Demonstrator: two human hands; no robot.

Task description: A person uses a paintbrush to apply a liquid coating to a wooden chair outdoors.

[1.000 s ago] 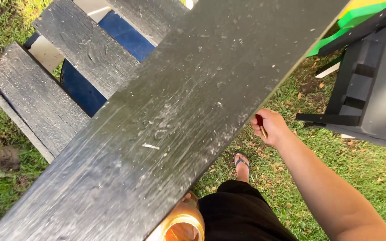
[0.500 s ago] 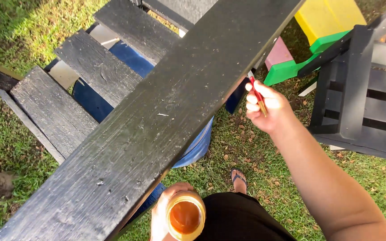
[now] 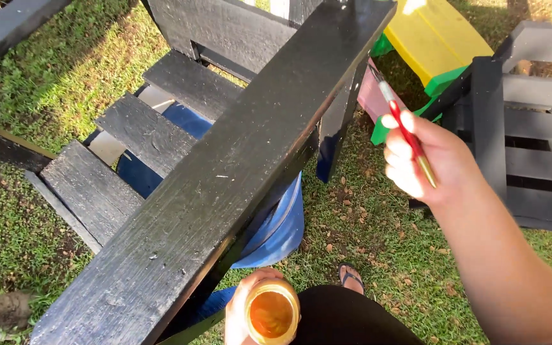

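Blue barrel (image 3: 276,230) under slats, yellow-green toy (image 3: 436,45), dark bench (image 3: 531,134), grass (image 3: 365,236), sandal (image 3: 351,276)

Left hand (image 3: 241,316) cut by bottom edge; brush (image 3: 404,131) tip behind black plank (image 3: 225,179).

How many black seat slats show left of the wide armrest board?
3. Near slat, middle slat, far slat, stepping up from the lower left toward the chair back. The armrest board may hide more.

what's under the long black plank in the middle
Under the black plank a blue barrel shows, standing on grass. The plank and the black slats cover most of the barrel, so its top is hidden.
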